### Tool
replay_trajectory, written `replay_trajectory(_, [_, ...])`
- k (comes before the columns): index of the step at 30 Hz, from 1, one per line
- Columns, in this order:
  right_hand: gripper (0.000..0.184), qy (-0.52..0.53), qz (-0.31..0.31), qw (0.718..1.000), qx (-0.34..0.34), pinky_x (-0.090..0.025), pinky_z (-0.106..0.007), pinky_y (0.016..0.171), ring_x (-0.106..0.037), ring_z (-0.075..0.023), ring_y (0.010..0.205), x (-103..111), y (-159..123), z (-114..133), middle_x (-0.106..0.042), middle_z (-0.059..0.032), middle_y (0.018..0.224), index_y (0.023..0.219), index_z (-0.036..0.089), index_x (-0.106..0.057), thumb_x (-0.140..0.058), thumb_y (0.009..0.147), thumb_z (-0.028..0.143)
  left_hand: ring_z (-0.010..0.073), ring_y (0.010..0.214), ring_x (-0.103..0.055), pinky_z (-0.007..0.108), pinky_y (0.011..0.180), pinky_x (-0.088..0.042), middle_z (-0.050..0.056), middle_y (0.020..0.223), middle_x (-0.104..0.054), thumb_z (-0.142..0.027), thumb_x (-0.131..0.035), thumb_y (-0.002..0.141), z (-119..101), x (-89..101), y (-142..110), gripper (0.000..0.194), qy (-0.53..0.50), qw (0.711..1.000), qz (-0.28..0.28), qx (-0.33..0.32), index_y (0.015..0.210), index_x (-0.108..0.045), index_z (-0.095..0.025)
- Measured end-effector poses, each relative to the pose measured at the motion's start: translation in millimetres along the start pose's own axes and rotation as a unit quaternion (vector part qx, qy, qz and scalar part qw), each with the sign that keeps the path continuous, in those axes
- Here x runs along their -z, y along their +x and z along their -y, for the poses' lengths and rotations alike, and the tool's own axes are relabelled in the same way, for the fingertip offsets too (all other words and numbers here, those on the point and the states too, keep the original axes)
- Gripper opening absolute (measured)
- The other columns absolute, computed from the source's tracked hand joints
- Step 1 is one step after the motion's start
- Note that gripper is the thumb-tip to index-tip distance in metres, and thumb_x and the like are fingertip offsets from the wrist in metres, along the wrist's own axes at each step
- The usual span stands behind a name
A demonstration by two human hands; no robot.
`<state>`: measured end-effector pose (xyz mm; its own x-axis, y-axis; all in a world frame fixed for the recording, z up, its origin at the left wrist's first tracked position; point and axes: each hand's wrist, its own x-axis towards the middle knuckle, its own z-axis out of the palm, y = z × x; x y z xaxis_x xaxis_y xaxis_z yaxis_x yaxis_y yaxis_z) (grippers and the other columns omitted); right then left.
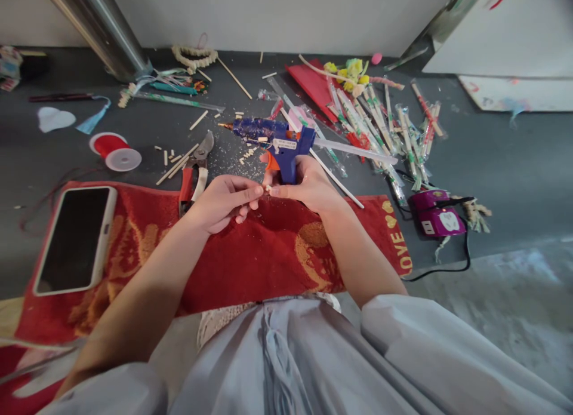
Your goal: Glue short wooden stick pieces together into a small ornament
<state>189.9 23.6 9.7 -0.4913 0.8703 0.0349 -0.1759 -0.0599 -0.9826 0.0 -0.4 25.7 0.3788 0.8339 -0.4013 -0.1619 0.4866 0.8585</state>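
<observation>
Glue gun in the right hand, a tiny pale piece at the fingertips

On my feed, both hands meet above a red terry towel point(250, 254) with a soft pile and gold lettering. The left hand point(228, 203) has thumb and fingers pinched on a small, whitish piece point(268, 188), too small for me to tell its material. The right hand point(313, 185) has its fingers curled around the handle of a hot glue gun point(286, 144), its thumb tip meeting the piece too. I see blue plastic with crusted specks along the barrel, an orange trigger, a tapered metallic nozzle point(226, 126) aimed left, and a translucent glue stick point(353, 149) jutting from the back.

Beyond the left hand I make out pruning shears point(205, 147) with a curved metal blade, straight wooden sticks point(176, 164) beside them, and pale crumbs scattered over the smooth dark-grey desk point(152, 119). Further left lies a spool point(114, 150) of red thread with round white flanges. A flat, glossy-screened smartphone point(74, 242) rests on the towel; sticks in crinkled clear wrappers point(380, 125) fan out at the right.
</observation>
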Motion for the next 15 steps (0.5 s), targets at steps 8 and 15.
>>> replay_trajectory(8, [0.057,-0.014,-0.002,1.0,0.005,-0.052,-0.026,0.075,-0.061,-0.0097,0.075,-3,1,0,-0.066,0.0018,0.085,0.109,0.018,-0.06,-0.086,0.061,0.033,0.0039,0.034,-0.043,0.015,0.028,-0.031,0.0,0.05,-0.058,-0.028,-0.085,0.061,1,-3.8,2,0.025,0.016,0.999,-0.031,-0.011,0.062,-0.065,-0.013])
replay_trajectory(15, [0.051,-0.055,-0.086,0.994,0.027,-0.053,-0.026,0.073,-0.062,-0.0096,0.07,-8,-1,11,-0.068,0.0008,0.082,0.106,0.018,-0.06,-0.076,0.07,0.05,0.0039,0.035,-0.043,0.015,0.029,-0.032,-0.002,0.051,-0.058,-0.024,-0.078,0.065,0,-5.0,4,0.019,0.019,0.995,-0.084,-0.057,0.065,-0.062,-0.014])
